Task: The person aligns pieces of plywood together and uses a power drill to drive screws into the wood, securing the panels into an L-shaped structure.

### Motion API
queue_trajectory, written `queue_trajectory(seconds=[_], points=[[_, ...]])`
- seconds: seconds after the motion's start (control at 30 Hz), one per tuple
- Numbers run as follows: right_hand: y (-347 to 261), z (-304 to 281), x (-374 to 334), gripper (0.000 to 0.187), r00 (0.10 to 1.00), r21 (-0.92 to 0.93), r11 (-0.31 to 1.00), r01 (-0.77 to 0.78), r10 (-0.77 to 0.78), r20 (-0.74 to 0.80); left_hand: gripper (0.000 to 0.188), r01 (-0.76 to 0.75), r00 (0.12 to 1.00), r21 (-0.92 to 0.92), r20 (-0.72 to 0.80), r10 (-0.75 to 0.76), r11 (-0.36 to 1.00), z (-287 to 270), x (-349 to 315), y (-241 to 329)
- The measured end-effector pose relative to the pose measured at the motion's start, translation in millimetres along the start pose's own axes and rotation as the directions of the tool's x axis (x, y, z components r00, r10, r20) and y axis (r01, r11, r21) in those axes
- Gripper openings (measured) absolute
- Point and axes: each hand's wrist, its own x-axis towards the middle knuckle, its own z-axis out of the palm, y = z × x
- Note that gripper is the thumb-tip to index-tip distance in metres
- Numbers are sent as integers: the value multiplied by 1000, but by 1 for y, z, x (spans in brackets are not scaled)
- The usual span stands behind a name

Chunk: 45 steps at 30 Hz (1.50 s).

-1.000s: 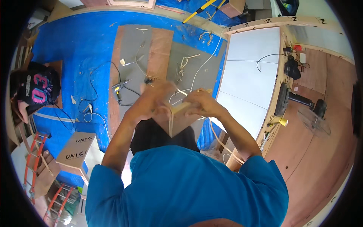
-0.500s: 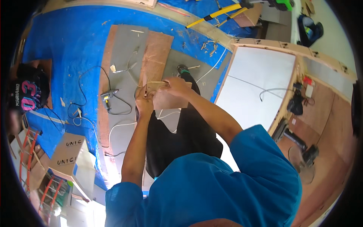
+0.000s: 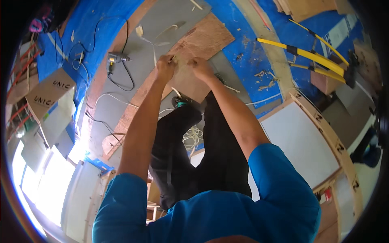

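Note:
A thin brown board (image 3: 195,87) is held out in front of me, above the floor and beyond my knees. My left hand (image 3: 164,69) is closed at its left corner; a small dark thing shows at the fingertips, too small to name. Curled round the board's far right edge is my right hand (image 3: 201,68). A reddish-brown plywood strip (image 3: 210,34) lies on the floor behind the board, so the board's far edge is hard to make out.
A corded drill (image 3: 116,58) lies to the left, its black cord looping nearby. White cable (image 3: 193,137) coils between my legs. Grey sheets and blue floor covering (image 3: 239,65) spread around, with wood scraps (image 3: 265,79). A white panel (image 3: 302,141) in a wooden frame stands right; yellow bars (image 3: 308,56) are far right.
Both my hands have moved farther from my body with the board, and the board has turned. My view has swung, so the drill and panel sit elsewhere in the picture. My legs have shifted.

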Motion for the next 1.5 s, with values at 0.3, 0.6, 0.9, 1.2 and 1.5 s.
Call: queue_trajectory(seconds=[0.3,0.6,0.9,1.2,1.5], points=[[38,1,111,42,997,191,980,54,-63,40,29,-79,993,-145,-96,66,986,29,93,-36],[75,-26,154,44,889,119,956,269,-294,350,31,-291,946,143,-104,307,946,67,95,-101],[421,-147,58,24,208,126,989,-77,139,-968,34,-388,917,108,-53,396,915,112,83,-71],[434,-178,82,18,500,-492,861,131,-486,-717,64,-279,956,70,-79,284,958,133,65,-59],[440,-211,109,19,573,-508,848,155,-496,-653,97,-251,966,221,125,228,943,141,126,-45]])
